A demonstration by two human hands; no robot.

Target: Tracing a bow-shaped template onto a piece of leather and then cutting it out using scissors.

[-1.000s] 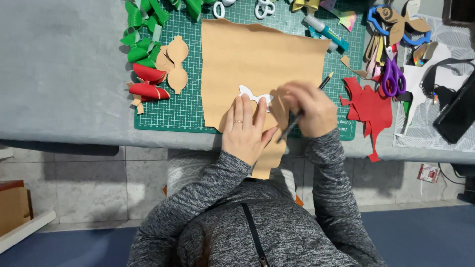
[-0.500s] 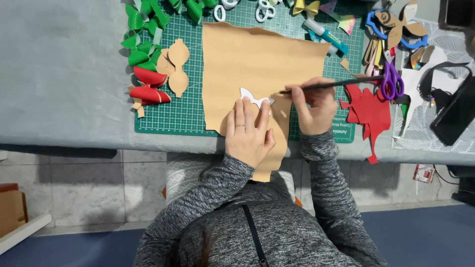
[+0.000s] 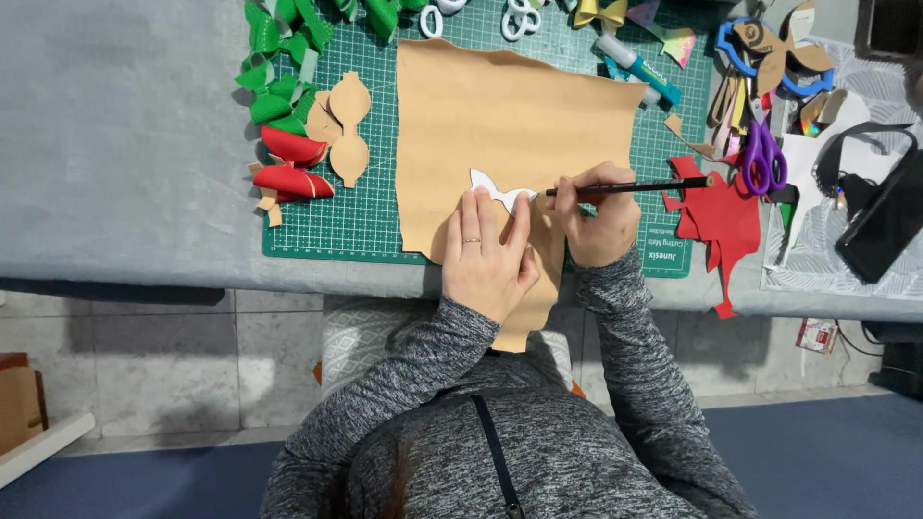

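Pinched in the right hand (image 3: 598,223), a dark pencil (image 3: 630,186) points at a white template (image 3: 497,190) that the left hand (image 3: 486,252) presses flat on the tan sheet (image 3: 510,115), centre frame. No drawn outline is discernible; the pencil tip is too small to read. Purple scissors (image 3: 762,154) lie right, green bows (image 3: 274,67) upper left.
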